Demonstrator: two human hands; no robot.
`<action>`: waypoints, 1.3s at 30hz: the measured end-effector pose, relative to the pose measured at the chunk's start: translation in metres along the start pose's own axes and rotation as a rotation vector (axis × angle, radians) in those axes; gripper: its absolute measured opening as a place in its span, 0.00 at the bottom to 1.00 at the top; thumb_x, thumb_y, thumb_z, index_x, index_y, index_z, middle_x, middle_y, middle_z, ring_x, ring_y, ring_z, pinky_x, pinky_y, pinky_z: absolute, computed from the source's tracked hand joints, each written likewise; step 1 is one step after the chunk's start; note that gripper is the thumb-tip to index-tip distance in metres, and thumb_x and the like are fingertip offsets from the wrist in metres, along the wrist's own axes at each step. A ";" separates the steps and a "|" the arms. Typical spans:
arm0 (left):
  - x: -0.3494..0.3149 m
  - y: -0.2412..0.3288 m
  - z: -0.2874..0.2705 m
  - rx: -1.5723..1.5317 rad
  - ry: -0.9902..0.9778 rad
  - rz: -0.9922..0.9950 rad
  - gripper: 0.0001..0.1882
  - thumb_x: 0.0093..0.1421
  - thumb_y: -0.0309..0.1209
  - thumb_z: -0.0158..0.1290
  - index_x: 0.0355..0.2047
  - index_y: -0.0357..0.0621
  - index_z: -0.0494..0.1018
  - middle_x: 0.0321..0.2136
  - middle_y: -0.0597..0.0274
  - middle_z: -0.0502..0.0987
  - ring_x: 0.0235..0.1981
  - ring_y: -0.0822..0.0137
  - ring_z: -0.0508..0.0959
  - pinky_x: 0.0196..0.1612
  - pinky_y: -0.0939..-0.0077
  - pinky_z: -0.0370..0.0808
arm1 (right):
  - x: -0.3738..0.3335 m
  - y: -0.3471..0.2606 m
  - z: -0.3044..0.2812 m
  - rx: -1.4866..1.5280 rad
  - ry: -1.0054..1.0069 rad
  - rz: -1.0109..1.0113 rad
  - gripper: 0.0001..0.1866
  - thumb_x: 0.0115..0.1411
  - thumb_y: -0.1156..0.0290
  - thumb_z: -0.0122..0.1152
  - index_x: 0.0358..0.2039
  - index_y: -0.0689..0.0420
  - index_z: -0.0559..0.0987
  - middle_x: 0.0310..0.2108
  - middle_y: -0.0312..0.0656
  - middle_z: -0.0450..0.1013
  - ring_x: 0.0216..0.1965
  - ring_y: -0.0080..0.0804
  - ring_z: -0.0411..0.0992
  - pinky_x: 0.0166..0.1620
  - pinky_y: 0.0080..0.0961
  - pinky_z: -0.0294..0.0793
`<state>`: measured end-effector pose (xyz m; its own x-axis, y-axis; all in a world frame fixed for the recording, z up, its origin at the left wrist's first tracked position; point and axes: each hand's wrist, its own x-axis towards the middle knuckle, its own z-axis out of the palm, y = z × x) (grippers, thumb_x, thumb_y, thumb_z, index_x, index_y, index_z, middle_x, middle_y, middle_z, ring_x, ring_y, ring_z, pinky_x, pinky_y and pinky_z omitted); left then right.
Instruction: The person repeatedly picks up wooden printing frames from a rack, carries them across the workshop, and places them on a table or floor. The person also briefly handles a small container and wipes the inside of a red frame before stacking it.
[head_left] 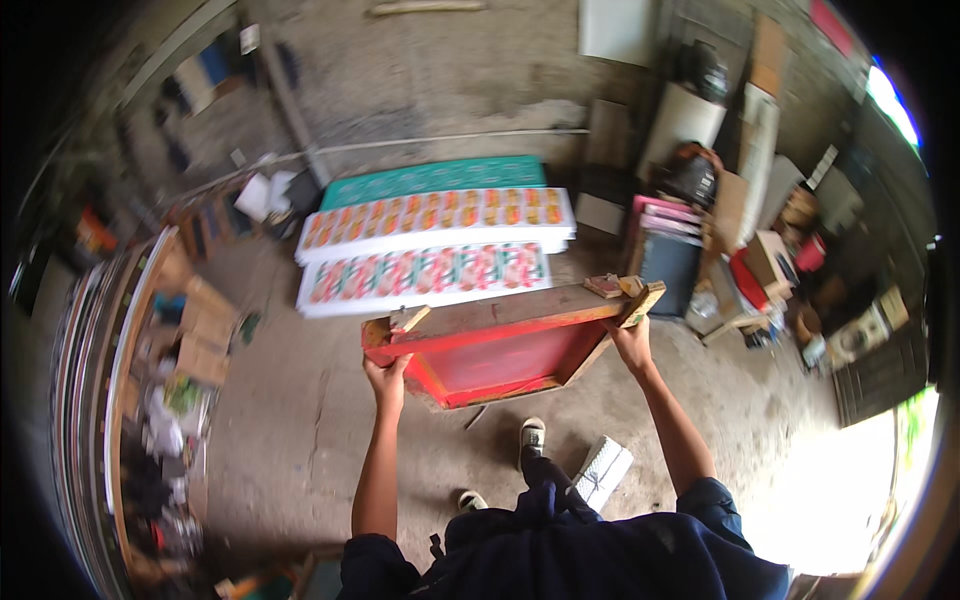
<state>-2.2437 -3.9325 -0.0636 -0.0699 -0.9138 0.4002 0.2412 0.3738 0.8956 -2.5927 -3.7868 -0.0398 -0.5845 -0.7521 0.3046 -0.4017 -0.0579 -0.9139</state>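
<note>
In front of me I carry a wooden screen-printing frame (480, 335), stained red, its mesh (500, 365) pinkish and tilted toward me. My left hand (387, 375) grips its left end, fingers partly behind the wood. At the other end my right hand (630, 340) is closed on the side near a yellowish wooden block (642, 305). Smaller wooden pieces are fixed along the frame's upper edge. Beyond the frame lie stacks of white sheets printed in red and green (425, 278) and in orange and yellow (435, 218), with a green printed stack (440, 180) behind them.
A rack of long boards (110, 400) with cartons and bags runs along the left. On the right are dark and pink frames (665, 255), boxes and clutter. A white patterned package (602, 470) lies on the concrete floor by my feet. Bright daylight enters at lower right.
</note>
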 end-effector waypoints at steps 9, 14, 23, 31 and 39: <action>0.043 -0.154 0.305 -0.069 -0.631 -0.045 0.16 0.49 0.28 0.58 0.37 0.34 0.68 0.33 0.60 0.74 0.36 0.69 0.73 0.46 0.75 0.67 | 0.011 0.140 -0.208 -0.165 0.553 0.188 0.11 0.46 0.77 0.59 0.32 0.64 0.73 0.28 0.39 0.73 0.30 0.22 0.69 0.34 0.21 0.69; 0.042 -0.200 0.450 -0.061 -0.742 -0.103 0.13 0.50 0.32 0.58 0.30 0.34 0.72 0.27 0.63 0.75 0.33 0.72 0.73 0.41 0.78 0.67 | 0.056 0.181 -0.305 -0.315 0.641 0.321 0.12 0.47 0.75 0.59 0.34 0.63 0.74 0.28 0.40 0.74 0.31 0.23 0.70 0.34 0.21 0.70; 0.068 -0.285 0.637 -0.028 -1.012 -0.168 0.25 0.47 0.32 0.60 0.41 0.36 0.62 0.36 0.56 0.74 0.38 0.66 0.74 0.42 0.75 0.69 | 0.170 0.280 -0.432 -0.422 0.670 0.449 0.14 0.44 0.74 0.63 0.33 0.63 0.75 0.27 0.38 0.74 0.30 0.21 0.70 0.34 0.22 0.70; 0.041 -0.416 0.739 0.275 -1.117 -0.292 0.27 0.46 0.34 0.61 0.42 0.36 0.62 0.37 0.58 0.72 0.39 0.68 0.73 0.44 0.75 0.69 | 0.233 0.459 -0.481 -0.300 0.627 0.532 0.15 0.45 0.79 0.60 0.36 0.61 0.74 0.30 0.40 0.74 0.33 0.22 0.70 0.37 0.22 0.69; -0.005 -0.587 0.783 0.196 -0.841 -0.713 0.24 0.47 0.18 0.56 0.43 0.37 0.59 0.40 0.56 0.69 0.41 0.68 0.72 0.45 0.76 0.68 | 0.288 0.662 -0.490 -0.336 0.446 0.595 0.29 0.39 0.76 0.63 0.47 0.58 0.68 0.43 0.50 0.69 0.47 0.47 0.66 0.46 0.32 0.66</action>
<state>-3.1429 -4.0227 -0.4393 -0.7808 -0.5587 -0.2797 -0.2671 -0.1063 0.9578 -3.3724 -3.7205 -0.4259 -0.9639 -0.2585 -0.0640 -0.0837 0.5221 -0.8487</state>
